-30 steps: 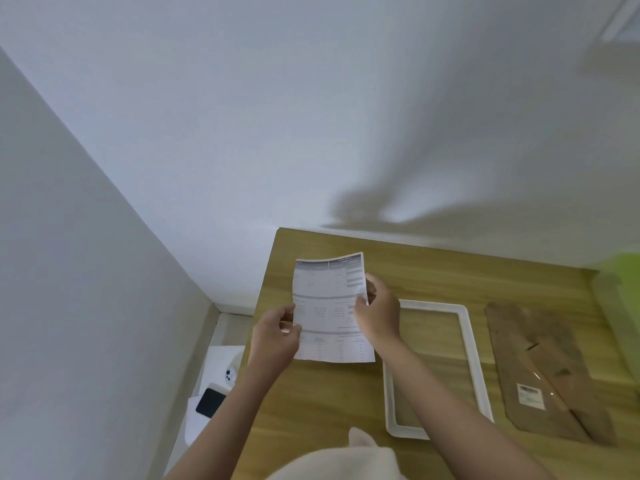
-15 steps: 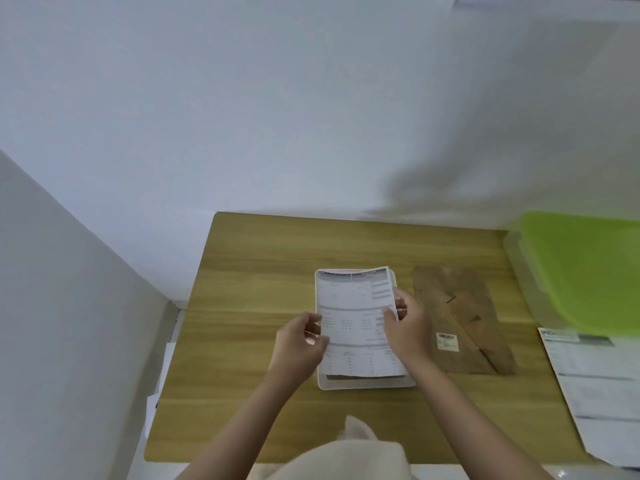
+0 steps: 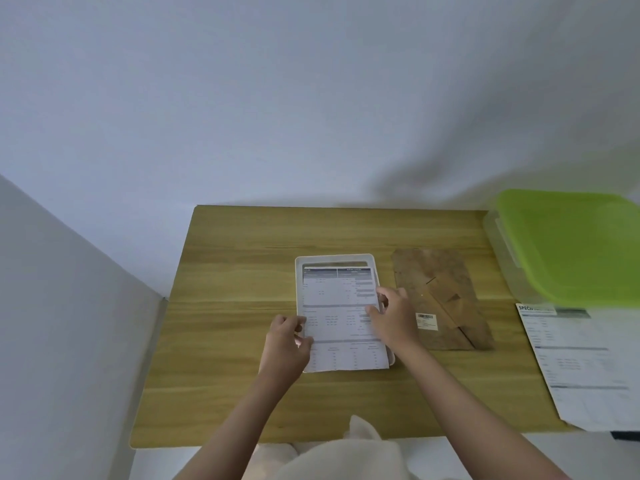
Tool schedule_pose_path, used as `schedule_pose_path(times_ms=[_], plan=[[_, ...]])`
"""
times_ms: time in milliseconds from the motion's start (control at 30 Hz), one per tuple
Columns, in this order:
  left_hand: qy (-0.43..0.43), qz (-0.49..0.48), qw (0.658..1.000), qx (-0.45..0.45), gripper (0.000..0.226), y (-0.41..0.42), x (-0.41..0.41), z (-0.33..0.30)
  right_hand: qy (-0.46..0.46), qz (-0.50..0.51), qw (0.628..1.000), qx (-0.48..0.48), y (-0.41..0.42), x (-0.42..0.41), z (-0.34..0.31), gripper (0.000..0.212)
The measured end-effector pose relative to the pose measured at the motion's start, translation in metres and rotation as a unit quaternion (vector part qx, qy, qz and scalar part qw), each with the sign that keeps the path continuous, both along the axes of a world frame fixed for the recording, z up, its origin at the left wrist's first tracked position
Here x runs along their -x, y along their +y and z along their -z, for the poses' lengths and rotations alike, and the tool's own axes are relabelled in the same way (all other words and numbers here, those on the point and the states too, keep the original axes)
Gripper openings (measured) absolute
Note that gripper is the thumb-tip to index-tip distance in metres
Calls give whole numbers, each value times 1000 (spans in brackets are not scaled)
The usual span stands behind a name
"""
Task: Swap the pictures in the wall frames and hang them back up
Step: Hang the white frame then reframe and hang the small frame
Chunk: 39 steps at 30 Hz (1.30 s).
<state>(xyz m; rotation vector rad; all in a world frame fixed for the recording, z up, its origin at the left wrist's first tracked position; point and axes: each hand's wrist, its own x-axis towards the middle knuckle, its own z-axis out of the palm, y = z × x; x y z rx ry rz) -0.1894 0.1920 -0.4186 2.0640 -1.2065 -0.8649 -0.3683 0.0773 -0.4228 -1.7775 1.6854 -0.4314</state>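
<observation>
Two hands work one printed sheet (image 3: 341, 320) into the white frame (image 3: 334, 258) lying flat on the desk (image 3: 225, 271). The left hand (image 3: 285, 344) pinches the sheet's left edge between thumb and curled fingers (image 3: 298, 325); the right hand (image 3: 393, 315) rests on the right edge with fingers loosely bent, and whether it pinches or only presses is hard to tell. To do this well, I judge the sheet should be squared against the frame's inner lip first: its top sits inside the opening with a gap above it, while its lower edge overhangs the frame's near side, so it wants sliding away from the person and flattening without creasing. Just right of the right hand lies the brown backing board (image 3: 443, 299), well within reach for closing up. Farther right, a second printed sheet (image 3: 581, 362) lies beside a green-lidded box (image 3: 571, 247).
</observation>
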Motion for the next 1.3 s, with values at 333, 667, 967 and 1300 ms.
schedule_pose_path(times_ms=[333, 667, 967, 1300], plan=[[2, 10, 1000, 2, 35, -4, -1, 8, 0, 14, 1000, 6, -8, -1, 4, 33], [-24, -62, 997, 49, 34, -23, 49, -11, -84, -1, 996, 23, -5, 52, -8, 32], [10, -16, 999, 51, 33, -64, 167, -18, -38, 48, 997, 51, -36, 160, -10, 32], [-30, -38, 993, -104, 59, -88, 230, -14, 53, -5, 998, -28, -54, 198, -7, 54]])
